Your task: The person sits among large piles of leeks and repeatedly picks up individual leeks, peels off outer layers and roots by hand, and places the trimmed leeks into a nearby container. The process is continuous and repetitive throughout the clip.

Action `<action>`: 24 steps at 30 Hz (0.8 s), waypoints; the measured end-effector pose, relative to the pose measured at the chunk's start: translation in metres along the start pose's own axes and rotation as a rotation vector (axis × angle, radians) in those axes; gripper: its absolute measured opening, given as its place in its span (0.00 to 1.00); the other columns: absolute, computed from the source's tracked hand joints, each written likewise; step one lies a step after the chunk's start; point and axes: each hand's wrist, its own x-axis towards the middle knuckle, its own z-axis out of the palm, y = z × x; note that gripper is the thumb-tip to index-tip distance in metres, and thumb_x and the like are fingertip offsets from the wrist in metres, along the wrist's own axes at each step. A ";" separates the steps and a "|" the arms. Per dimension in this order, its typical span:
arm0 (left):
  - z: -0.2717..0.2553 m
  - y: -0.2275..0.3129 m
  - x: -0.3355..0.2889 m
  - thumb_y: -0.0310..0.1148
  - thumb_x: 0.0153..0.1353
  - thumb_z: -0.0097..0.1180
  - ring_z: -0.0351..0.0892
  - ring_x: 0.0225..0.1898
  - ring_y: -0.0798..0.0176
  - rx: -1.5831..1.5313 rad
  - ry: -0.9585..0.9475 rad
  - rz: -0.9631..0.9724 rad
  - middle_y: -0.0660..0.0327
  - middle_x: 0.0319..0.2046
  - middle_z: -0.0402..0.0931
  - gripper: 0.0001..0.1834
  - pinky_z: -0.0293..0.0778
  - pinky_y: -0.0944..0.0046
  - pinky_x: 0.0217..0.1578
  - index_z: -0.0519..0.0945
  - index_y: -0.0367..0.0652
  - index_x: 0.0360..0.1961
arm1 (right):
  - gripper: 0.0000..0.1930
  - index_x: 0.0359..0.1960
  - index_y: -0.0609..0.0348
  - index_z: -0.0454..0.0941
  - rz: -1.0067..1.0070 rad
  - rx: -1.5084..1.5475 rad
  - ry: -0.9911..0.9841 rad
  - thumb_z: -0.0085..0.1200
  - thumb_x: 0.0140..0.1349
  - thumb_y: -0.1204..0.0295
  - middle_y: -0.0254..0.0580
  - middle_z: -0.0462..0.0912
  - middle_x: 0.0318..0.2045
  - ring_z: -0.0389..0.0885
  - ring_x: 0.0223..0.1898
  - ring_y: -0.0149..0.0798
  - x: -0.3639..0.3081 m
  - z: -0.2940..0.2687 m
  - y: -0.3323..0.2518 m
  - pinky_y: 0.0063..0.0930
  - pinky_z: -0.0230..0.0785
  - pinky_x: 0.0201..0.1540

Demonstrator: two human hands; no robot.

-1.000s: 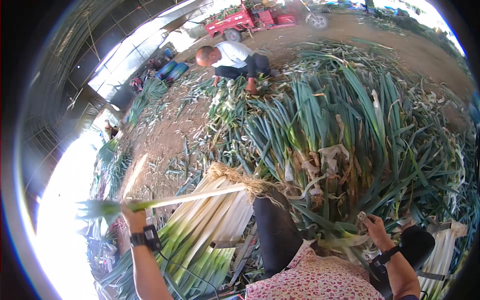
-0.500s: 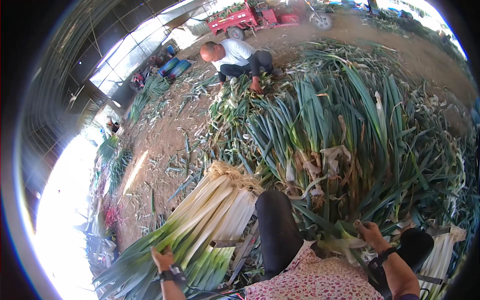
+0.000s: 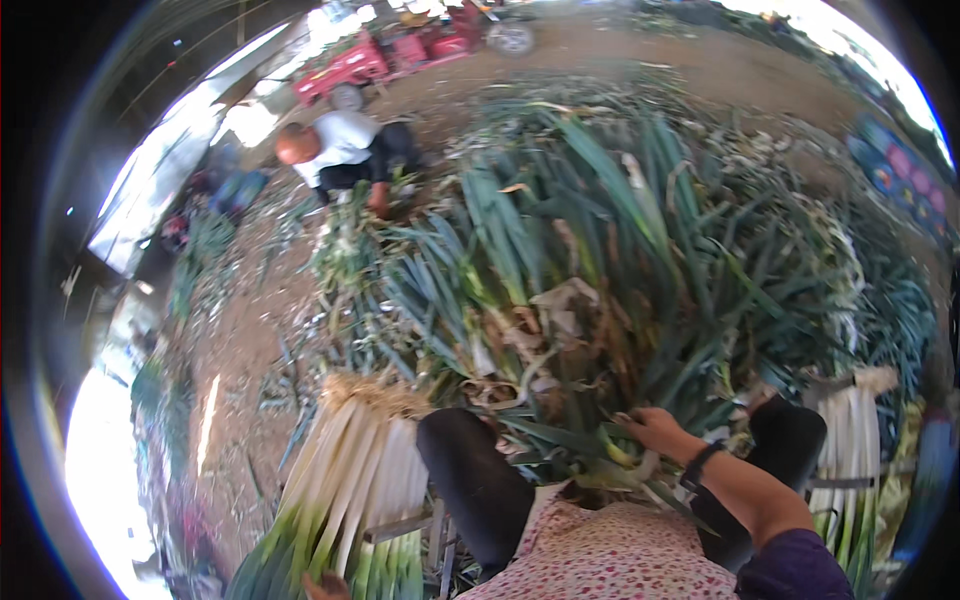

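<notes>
A bundle of trimmed leeks (image 3: 345, 450) lies to the left of my left knee, white shanks and roots pointing away from me, green leaves toward me. My left hand (image 3: 325, 587) shows only a few fingers at the lower edge, beside those green leaves; its grip is cut off by the frame. In front of my lap my right hand (image 3: 662, 434) is closed, fingertips together at a yellowish-green leek leaf (image 3: 620, 455). Beyond it stands a big heap of untrimmed leeks (image 3: 560, 220) with long dark green leaves and dry brown sheaths.
Another bundle of white leeks (image 3: 848, 440) lies on a rack right of my right knee. A person (image 3: 345, 150) in a white top crouches at the far left over leeks. A red three-wheeled cart (image 3: 345, 72) stands behind. Leaf scraps litter the brown ground (image 3: 235, 350).
The view has swung right, so the scene sits further left. My left hand has slipped mostly out at the lower edge. My right hand has come in closer to the middle of my lap.
</notes>
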 end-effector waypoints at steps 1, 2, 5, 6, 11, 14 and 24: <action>0.026 -0.009 -0.016 0.52 0.61 0.52 0.75 0.20 0.66 0.100 -0.028 -0.032 0.68 0.19 0.70 0.18 0.74 0.68 0.21 0.74 0.48 0.32 | 0.19 0.43 0.60 0.78 -0.060 -0.049 0.122 0.48 0.63 0.57 0.56 0.80 0.36 0.77 0.43 0.58 0.009 0.007 0.023 0.47 0.68 0.44; 0.043 -0.008 -0.035 0.48 0.62 0.50 0.75 0.21 0.66 0.293 -0.137 -0.016 0.67 0.20 0.71 0.16 0.74 0.68 0.22 0.74 0.46 0.34 | 0.19 0.47 0.58 0.77 -0.133 -0.093 0.226 0.48 0.62 0.57 0.55 0.80 0.39 0.76 0.46 0.57 0.017 0.019 0.046 0.48 0.68 0.46; 0.065 0.001 -0.117 0.37 0.66 0.46 0.74 0.24 0.66 1.301 -0.562 0.429 0.64 0.24 0.74 0.12 0.72 0.69 0.23 0.76 0.40 0.38 | 0.23 0.54 0.55 0.74 0.184 -0.319 -0.165 0.50 0.61 0.56 0.53 0.79 0.43 0.75 0.49 0.56 0.018 0.068 0.083 0.50 0.68 0.50; 0.077 -0.001 -0.133 0.33 0.68 0.44 0.74 0.25 0.66 1.451 -0.647 0.550 0.63 0.26 0.75 0.11 0.71 0.69 0.24 0.77 0.38 0.40 | 0.24 0.55 0.54 0.73 0.163 -0.362 -0.165 0.50 0.60 0.56 0.54 0.79 0.43 0.76 0.49 0.56 0.003 0.095 0.101 0.52 0.67 0.51; 0.125 -0.001 -0.083 0.48 0.70 0.43 0.69 0.20 0.69 0.942 -0.805 0.269 0.61 0.22 0.74 0.22 0.68 0.69 0.19 0.76 0.41 0.49 | 0.20 0.46 0.58 0.79 0.073 -0.395 -0.458 0.50 0.58 0.57 0.55 0.81 0.40 0.78 0.45 0.56 -0.002 0.127 0.095 0.48 0.69 0.51; 0.320 -0.070 -0.165 0.42 0.63 0.55 0.71 0.19 0.75 0.343 -0.583 0.078 0.72 0.20 0.72 0.11 0.74 0.72 0.22 0.71 0.55 0.26 | 0.18 0.36 0.62 0.82 0.067 -0.283 -0.351 0.51 0.56 0.58 0.55 0.83 0.37 0.80 0.41 0.56 0.041 0.097 0.108 0.44 0.71 0.48; 0.585 -0.286 -0.254 0.35 0.59 0.55 0.78 0.24 0.64 0.146 -1.105 -0.261 0.63 0.22 0.76 0.07 0.78 0.61 0.25 0.75 0.45 0.29 | 0.24 0.51 0.64 0.73 0.216 0.366 0.390 0.56 0.56 0.63 0.61 0.79 0.44 0.76 0.49 0.58 0.171 0.012 0.081 0.40 0.68 0.50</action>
